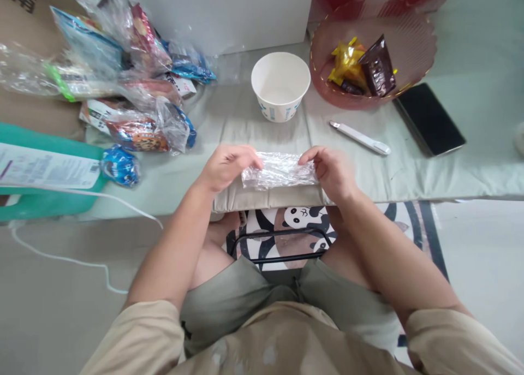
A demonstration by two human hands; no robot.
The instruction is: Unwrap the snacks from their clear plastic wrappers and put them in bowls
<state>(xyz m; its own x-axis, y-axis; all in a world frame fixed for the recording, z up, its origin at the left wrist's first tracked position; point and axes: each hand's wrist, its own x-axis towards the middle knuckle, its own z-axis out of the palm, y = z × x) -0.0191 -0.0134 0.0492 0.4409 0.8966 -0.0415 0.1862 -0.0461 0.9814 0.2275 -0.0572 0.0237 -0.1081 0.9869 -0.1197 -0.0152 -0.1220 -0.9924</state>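
A crinkled sheet of clear plastic wrap, folded into a long strip, is stretched between my two hands at the front edge of the table. My left hand pinches its left end, fingers closed. At the other end my right hand grips the wrap between thumb and fingers. Just beyond it stands a white paper bowl with blue print, upright, with nothing visible inside. To the right of the bowl lies a white utility knife.
Back right, a pink scalloped bowl holds yellow and brown wrapped snacks, beside a black phone. Several snack packets are heaped at the left. A green container stands near a white cable. A white box stands behind.
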